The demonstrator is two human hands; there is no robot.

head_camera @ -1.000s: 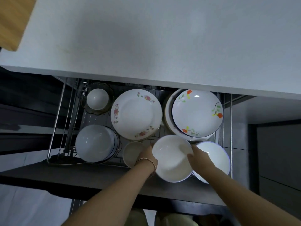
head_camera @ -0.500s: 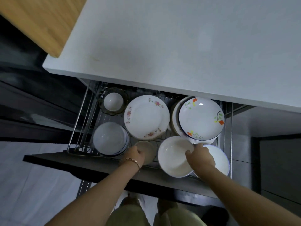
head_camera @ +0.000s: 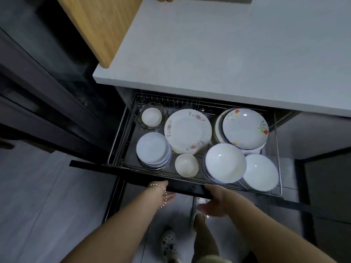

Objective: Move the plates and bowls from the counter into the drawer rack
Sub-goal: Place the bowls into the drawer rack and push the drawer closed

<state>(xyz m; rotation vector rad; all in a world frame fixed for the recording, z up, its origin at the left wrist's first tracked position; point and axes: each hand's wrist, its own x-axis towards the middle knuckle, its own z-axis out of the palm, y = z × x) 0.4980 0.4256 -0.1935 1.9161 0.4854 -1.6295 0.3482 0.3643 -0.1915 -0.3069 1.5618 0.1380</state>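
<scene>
So both hands, left hand (head_camera: 167,196) and right hand (head_camera: 214,204), hang open and empty at the near drawer front (head_camera: 144,174); the rack (head_camera: 121,133) sits just beyond.

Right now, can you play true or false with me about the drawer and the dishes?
1. The drawer is open. True.
2. The right hand holds a bowl. False: it is at the drawer's front edge, holding no dish.
3. A small bowl sits in a glass dish. True.
4. Plates are stacked on the counter. False: none show there.
5. The left hand wears a bracelet. True.
</scene>
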